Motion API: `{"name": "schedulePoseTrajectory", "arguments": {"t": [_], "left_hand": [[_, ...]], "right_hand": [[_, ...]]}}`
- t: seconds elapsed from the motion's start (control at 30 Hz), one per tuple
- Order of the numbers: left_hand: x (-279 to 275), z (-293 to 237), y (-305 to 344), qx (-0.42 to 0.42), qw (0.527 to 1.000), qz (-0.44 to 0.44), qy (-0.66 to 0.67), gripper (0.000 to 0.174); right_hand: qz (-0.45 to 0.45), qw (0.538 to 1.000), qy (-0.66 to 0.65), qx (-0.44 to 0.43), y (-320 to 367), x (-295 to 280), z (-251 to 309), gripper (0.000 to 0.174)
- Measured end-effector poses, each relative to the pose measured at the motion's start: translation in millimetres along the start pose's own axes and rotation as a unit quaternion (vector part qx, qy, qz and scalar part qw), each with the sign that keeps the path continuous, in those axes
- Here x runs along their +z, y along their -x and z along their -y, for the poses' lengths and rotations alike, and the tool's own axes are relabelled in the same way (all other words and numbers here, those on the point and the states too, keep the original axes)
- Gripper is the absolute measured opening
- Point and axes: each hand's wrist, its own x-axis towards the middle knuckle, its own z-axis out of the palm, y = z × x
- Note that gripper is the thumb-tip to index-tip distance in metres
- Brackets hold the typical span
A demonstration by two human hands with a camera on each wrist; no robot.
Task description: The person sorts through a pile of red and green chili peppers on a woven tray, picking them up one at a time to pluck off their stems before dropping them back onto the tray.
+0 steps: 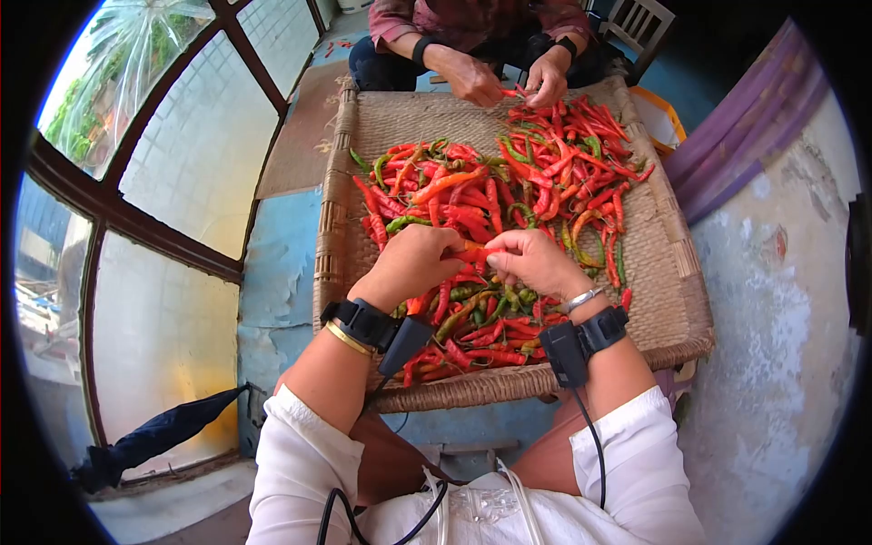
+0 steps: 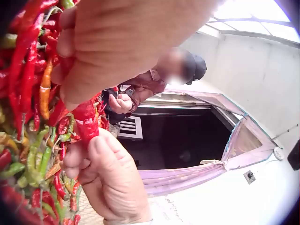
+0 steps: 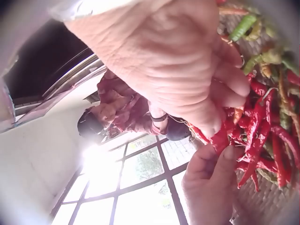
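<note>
Between both hands, over the middle of a pepper pile, is a red chili pepper [image 1: 483,254]. My left hand [image 1: 413,262] pinches one end of it, and my right hand [image 1: 538,263] pinches the other between thumb and fingers. Close up in the left wrist view, the pepper [image 2: 87,123] looks glossy and wrinkled, its ends covered by fingertips. The right wrist view shows the same pepper [image 3: 219,140] with both thumbs near each other. Red, green and orange chili peppers [image 1: 463,195] lie heaped around the hands on a woven tray [image 1: 658,272].
Across the tray, another person's hands [image 1: 477,82] hold a red pepper. Windows [image 1: 182,136] line the left side, with a folded dark umbrella [image 1: 163,434] below. To the right are a peeling wall [image 1: 763,300] and a purple curtain [image 1: 745,127]. Cables [image 1: 595,445] hang from the wrist cameras.
</note>
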Motion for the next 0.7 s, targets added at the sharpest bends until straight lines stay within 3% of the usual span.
{"name": "schedulePoseTrajectory", "arguments": {"t": [0.07,0.1,0.17,0.27,0.37,0.43,0.5,0.57,0.63,0.67,0.7], "left_hand": [[2,0,1,0.007,1.0,-0.014,-0.024,0.023],[2,0,0,0.014,0.998,-0.03,-0.048,0.023],[2,4,1,-0.006,0.997,-0.024,-0.076,0.023],[8,17,-1,-0.02,0.99,0.0,-0.136,0.025],[18,23,-1,-0.019,0.981,0.04,-0.189,0.026],[21,23,1,-0.026,0.976,0.062,-0.208,0.027],[22,21,1,-0.047,0.969,0.065,-0.233,0.024],[27,28,1,-0.04,0.966,0.075,-0.243,0.022],[27,28,0,-0.033,0.963,0.086,-0.253,0.02],[25,23,-1,-0.043,0.965,0.078,-0.247,0.019],[23,20,-1,-0.052,0.967,0.07,-0.241,0.018]], "right_hand": [[-0.035,0.991,-0.13,-0.024,-1,-1,0,0.018],[-0.036,0.991,-0.13,-0.025,-1,-6,1,0.018],[-0.157,0.976,-0.148,-0.001,-1,-23,1,0.02],[-0.311,0.886,-0.337,-0.067,-3,-36,-10,0.034],[-0.367,0.846,-0.388,-0.009,-3,-32,-10,0.039],[-0.341,0.861,-0.376,-0.009,-3,-25,-9,0.042],[-0.204,0.948,-0.244,0.014,-4,-16,-5,0.039],[-0.119,0.978,-0.165,0.034,-5,-6,-6,0.032],[-0.097,0.994,-0.038,0.014,-3,6,-4,0.033],[-0.113,0.991,0.05,-0.053,-16,8,-32,0.036],[-0.113,0.991,0.051,-0.053,-13,9,-28,0.036]]}}
